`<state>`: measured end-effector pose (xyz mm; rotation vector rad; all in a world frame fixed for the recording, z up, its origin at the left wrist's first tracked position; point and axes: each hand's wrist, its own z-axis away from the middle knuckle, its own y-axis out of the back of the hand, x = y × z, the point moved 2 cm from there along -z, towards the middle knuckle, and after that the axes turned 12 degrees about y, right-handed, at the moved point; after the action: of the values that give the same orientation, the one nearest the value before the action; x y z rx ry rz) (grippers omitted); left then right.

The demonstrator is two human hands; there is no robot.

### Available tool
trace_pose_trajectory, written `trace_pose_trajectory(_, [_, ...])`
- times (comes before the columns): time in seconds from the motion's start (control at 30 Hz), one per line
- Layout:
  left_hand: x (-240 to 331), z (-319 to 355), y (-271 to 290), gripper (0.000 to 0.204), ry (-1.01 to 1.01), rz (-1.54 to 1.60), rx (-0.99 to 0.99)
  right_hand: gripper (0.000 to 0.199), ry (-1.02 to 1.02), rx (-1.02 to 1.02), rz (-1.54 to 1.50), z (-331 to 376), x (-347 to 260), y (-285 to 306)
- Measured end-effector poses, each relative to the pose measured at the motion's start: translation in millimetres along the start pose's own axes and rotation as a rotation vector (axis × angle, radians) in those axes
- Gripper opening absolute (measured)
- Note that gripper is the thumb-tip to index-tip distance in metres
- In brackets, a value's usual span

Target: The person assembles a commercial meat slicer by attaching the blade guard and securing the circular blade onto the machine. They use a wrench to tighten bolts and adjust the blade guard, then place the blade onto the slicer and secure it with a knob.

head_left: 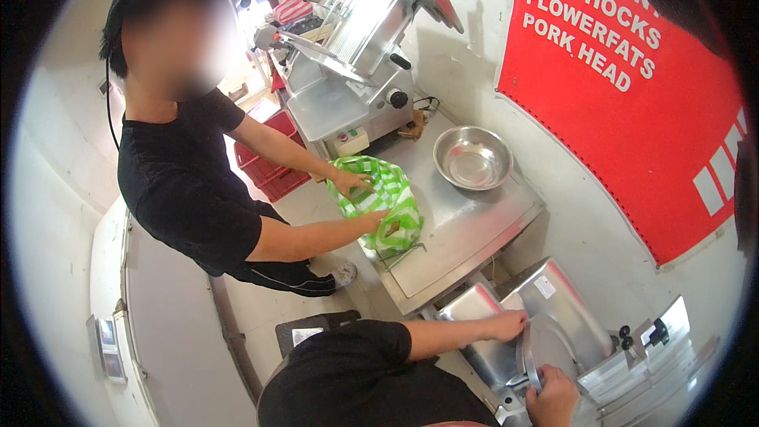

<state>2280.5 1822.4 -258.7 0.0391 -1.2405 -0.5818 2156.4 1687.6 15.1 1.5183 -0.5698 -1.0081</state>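
Left hand (506,324) flat on a meat slicer (553,332), right hand (553,399) curled at its round blade (531,360), forearms reaching in.

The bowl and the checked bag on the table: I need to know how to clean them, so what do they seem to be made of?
The bowl looks like bare polished steel: grey, with bright reflections inside and a thin rolled rim. The bag looks like thin, soft plastic film, green and white checked: it crumples, folds and shines slightly where another person's hands press it. It could be a woven plastic; the picture is too coarse to tell.

free tabletop (466,225) btwn bag (387,202), bowl (473,158)
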Motion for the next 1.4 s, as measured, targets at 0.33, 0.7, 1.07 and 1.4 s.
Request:
trace_pose_trajectory(0.33, [3.8, -3.7, 4.9, 0.026, 0.011, -0.084, -0.035, 0.036, 0.043, 0.013, 0.058, 4.1, 7.8, -11.9])
trace_pose_trajectory(0.7, [-3.0, -8.8, 5.2, 0.031, 0.035, -0.100, -0.128, 0.034, 0.030, -0.003, 0.052, -0.2, 5.4, -11.9])
trace_pose_trajectory(1.07, [-16.4, 9.1, 3.4, 0.018, -0.139, 0.109, 0.156, 0.040, -0.003, -0.152, 0.069, 0.1, 7.2, -17.2])
trace_pose_trajectory(1.4, [-33.8, -34.8, -28.6, 0.028, -0.289, -0.289, 0.254, 0.035, -0.005, -0.275, 0.193, 3.9, -13.4, -11.7])
